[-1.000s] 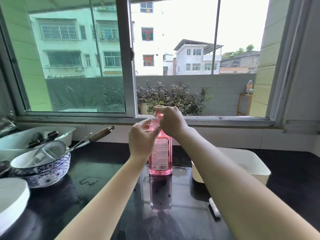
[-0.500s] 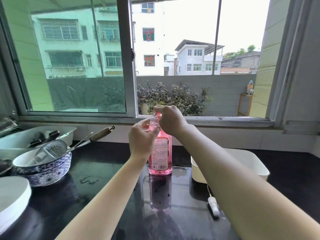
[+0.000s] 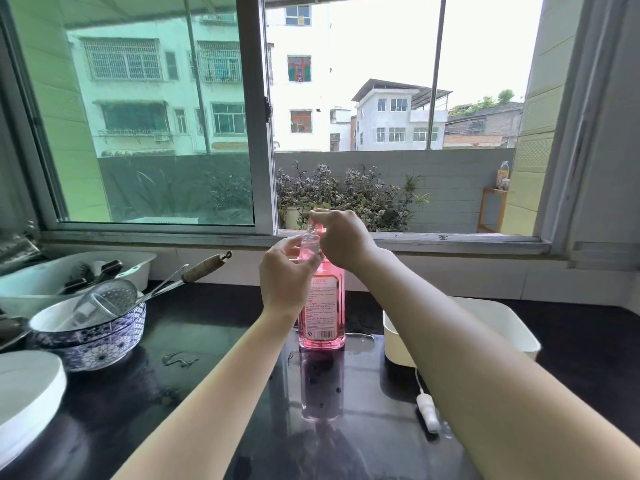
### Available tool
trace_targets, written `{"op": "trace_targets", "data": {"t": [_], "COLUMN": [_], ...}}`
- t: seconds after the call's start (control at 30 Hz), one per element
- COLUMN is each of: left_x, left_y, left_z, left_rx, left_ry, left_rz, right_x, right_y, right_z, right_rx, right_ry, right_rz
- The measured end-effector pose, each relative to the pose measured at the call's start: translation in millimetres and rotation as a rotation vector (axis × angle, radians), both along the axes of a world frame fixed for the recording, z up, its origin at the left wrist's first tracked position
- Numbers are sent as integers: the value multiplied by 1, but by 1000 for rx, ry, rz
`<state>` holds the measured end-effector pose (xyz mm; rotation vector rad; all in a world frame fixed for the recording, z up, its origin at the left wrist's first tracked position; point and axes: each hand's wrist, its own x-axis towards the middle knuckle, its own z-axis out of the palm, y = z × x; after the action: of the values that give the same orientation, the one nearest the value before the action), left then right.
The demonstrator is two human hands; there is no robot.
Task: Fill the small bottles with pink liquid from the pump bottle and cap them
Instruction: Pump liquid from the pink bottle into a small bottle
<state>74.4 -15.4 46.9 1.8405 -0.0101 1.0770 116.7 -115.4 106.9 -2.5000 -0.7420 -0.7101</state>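
My left hand (image 3: 287, 275) pinches the small bottle (image 3: 309, 245) at the spout; my right hand (image 3: 341, 239) grips the pump bottle (image 3: 323, 306) by its head; a misaligned press could spill onto the counter (image 3: 207, 341).

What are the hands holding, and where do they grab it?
The left hand pinches the small bottle by its body; the right hand grips the pump bottle at its pump top.

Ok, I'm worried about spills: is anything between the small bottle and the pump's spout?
Nothing visible does. The left hand holds the small bottle up at the top of the pump bottle; the right hand covers the pump head, so the spout is hidden.
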Motion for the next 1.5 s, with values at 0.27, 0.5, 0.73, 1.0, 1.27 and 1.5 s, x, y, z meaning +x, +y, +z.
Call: {"op": "trace_targets", "data": {"t": [0.27,0.5,0.73,1.0,1.27,1.5], "left_x": [0,-3,-3,-1,0,-3], "left_y": [0,0,1,1,2,2], "left_z": [-3,3,-2,3,-2,2], "left_rx": [1,12,24,13,20,10], "left_ry": [-3,-12,-10,-38,-5,-25], "left_rz": [-9,0,-16,-9,-17,-15], "right_x": [1,1,-2,-1,-3,-5], "right_y": [-1,-1,-1,-1,-1,0], "right_z": [-10,-1,-15,-2,-13,-5], "right_rx": [-23,-51,-22,-67,-45,-55], "right_ry": [-59,-47,-108,-68,-87,-71], "right_rz": [6,21,38,-5,18,9]}}
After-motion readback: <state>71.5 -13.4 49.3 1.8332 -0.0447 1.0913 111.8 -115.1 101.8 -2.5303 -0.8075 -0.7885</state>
